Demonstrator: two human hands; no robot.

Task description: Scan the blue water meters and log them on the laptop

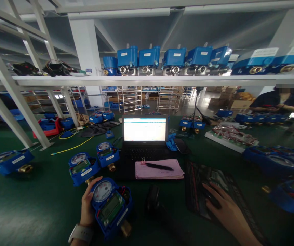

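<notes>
My left hand (88, 201), with a watch at the wrist, grips the left side of a blue meter (112, 206) that has a round dial, a small display and a brass fitting. My right hand (222, 205) rests over a black computer mouse (212, 198) on a dark mouse pad (195, 191). Between the hands lies a black handheld scanner (153, 200). Ahead stands an open laptop (145, 130) with a lit screen. A pink notepad (162, 172) with a black pen (159, 166) and a binder clip lies in front of it.
More blue meters (82, 167) stand on the green table (41, 194) at the left and right. A white tray (224, 145) of wired parts is at the right. Boxed meters line the overhead shelf (147, 80). Another person (280, 100) sits at the far right.
</notes>
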